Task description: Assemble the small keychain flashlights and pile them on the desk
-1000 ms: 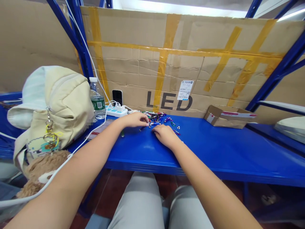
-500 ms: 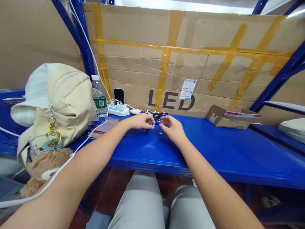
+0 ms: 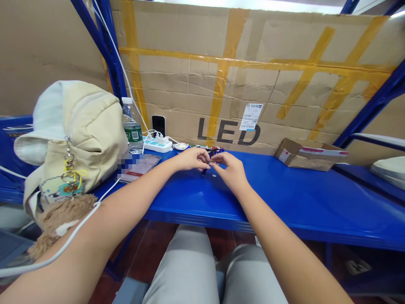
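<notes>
Taking your hands as clock centre: one taped cardboard panel is standing at twelve, probably screening the one blue table. One backpack is sitting at nine, presumably set aside; one open carton is lying at three. Your two hands are hovering together, likely so both sets of fingertips can reach one spot. Your left hand is holding a nearly closed curl, apparently gripping one dark blue piece slanting out at seven. Your right hand is holding thumb and forefinger almost together; whether they are pinching anything, I cannot tell. One multicoloured pile is lying just beyond, its pieces defying count. One pale disc is lying near six.
</notes>
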Action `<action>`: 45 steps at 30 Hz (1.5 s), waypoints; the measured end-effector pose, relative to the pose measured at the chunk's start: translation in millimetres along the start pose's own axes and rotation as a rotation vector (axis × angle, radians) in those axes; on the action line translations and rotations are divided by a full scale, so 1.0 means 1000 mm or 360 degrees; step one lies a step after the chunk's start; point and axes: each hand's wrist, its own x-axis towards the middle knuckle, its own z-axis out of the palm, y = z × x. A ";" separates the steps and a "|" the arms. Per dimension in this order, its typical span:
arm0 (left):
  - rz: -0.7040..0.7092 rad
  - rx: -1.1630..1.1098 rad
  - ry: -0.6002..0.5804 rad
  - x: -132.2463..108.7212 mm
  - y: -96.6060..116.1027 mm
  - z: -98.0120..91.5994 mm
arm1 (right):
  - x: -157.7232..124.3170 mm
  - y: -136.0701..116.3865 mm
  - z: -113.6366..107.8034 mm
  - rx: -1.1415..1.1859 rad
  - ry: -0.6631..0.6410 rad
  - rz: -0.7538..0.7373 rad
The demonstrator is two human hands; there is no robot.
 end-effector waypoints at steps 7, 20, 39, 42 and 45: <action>0.0095 -0.0091 0.0231 0.005 -0.006 -0.003 | 0.001 -0.002 -0.019 0.0068 0.0214 0.0095; 0.0108 0.0474 0.0329 0.002 -0.015 -0.018 | 0.004 0.020 -0.049 -0.0057 0.0591 0.0508; 0.0117 0.1182 0.0221 0.015 -0.040 -0.012 | 0.001 0.037 -0.027 -0.1064 -0.0687 0.0331; 0.0082 0.1250 0.0203 0.019 -0.042 -0.010 | 0.001 0.040 -0.031 -0.1231 -0.0607 0.0493; 0.0063 0.1275 0.0208 0.021 -0.043 -0.009 | 0.002 0.040 -0.031 -0.1365 -0.0512 0.0574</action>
